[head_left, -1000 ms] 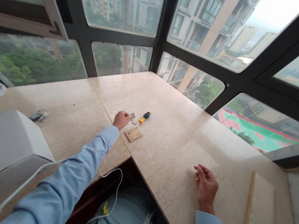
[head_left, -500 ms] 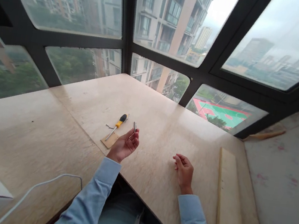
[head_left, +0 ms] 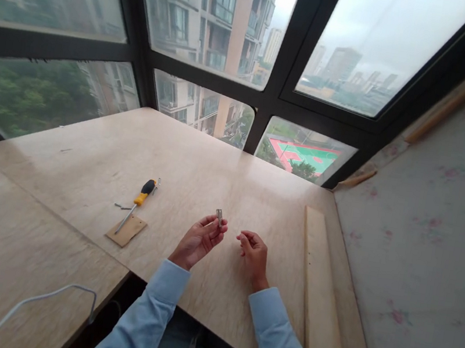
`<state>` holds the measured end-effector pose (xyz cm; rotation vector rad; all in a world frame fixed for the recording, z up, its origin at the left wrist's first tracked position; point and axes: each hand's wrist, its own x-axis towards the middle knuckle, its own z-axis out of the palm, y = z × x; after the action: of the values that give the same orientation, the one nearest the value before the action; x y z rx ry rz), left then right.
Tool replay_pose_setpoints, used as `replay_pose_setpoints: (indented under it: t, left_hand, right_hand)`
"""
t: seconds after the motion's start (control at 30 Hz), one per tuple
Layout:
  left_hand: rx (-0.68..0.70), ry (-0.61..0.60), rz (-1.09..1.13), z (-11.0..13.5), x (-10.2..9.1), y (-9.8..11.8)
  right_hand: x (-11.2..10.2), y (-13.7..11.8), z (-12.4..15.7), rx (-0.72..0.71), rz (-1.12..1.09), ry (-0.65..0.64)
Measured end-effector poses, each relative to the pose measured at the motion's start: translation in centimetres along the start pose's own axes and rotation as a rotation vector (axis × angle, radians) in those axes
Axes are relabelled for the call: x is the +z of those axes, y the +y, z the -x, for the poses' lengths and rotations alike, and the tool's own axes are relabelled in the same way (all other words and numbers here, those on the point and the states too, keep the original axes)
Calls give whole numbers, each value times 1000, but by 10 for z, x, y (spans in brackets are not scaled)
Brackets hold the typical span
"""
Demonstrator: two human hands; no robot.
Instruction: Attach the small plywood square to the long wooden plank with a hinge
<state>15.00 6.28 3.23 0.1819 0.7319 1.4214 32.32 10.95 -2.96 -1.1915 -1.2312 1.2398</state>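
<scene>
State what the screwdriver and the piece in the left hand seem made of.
Screwdriver: shiny grey shaft, likely steel; evenly coloured yellow-and-black handle, perhaps plastic. Piece in the left hand: grey with bright edges, probably metal; finer finish unclear.

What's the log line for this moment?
left hand: holds small metal piece | right hand: pinched, contents unclear | screwdriver: tip over brown piece | wooden board: right of both hands

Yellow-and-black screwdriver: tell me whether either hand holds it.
No, the screwdriver lies partly over the flat brown board, away from the left hand and the right hand.
</scene>
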Motion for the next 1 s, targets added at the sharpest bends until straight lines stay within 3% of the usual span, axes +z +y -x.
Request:
replay_pose_setpoints:
  t: [0.17,0.33,0.53,0.77,0.9,1.0]
  left_hand:
    - [-42,-73,-220,-18,8,-22]
    - [-15,-54,-488,-36,13,-42]
    - [27,-60,-492,-43,21,-60]
    - [98,-71,-521,-42,24,-75]
    - [177,-139,-620,-43,23,-76]
    - [193,-125,-650,-43,23,-78]
  right_hand:
    - [0,-7,9,5,-77,-17]
    - [-9,-11,23,-47,-86,-15]
    - [-24,-6,32,-247,154,30]
    - [-29,-2,27,-269,141,74]
    - [-31,-3,28,-215,80,124]
    - [-33,-4,29,-153,33,133]
